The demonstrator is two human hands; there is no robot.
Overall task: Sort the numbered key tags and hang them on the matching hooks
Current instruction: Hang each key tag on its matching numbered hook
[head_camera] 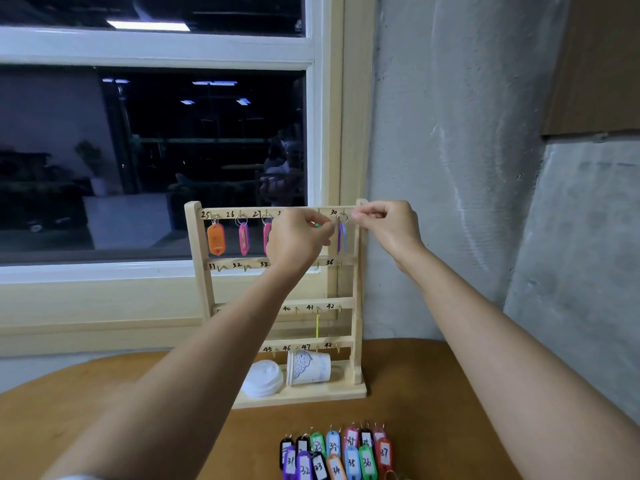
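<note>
A wooden key rack with numbered hooks stands on the table by the wall. On its top bar hang an orange tag at 25, a pink tag at 26, another pink tag at 27 and a purple tag at 30. My left hand is raised before the top bar near hook 29 and pinches a green tag, mostly hidden. My right hand, fingers curled, pinches at the top bar's right end beside the purple tag's ring. A yellow tag hangs edge-on at 41.
Several numbered tags in mixed colours lie in rows at the table's near edge. A white paper cup lies on its side on the rack's base beside a white lid. A window is at left, a concrete wall at right.
</note>
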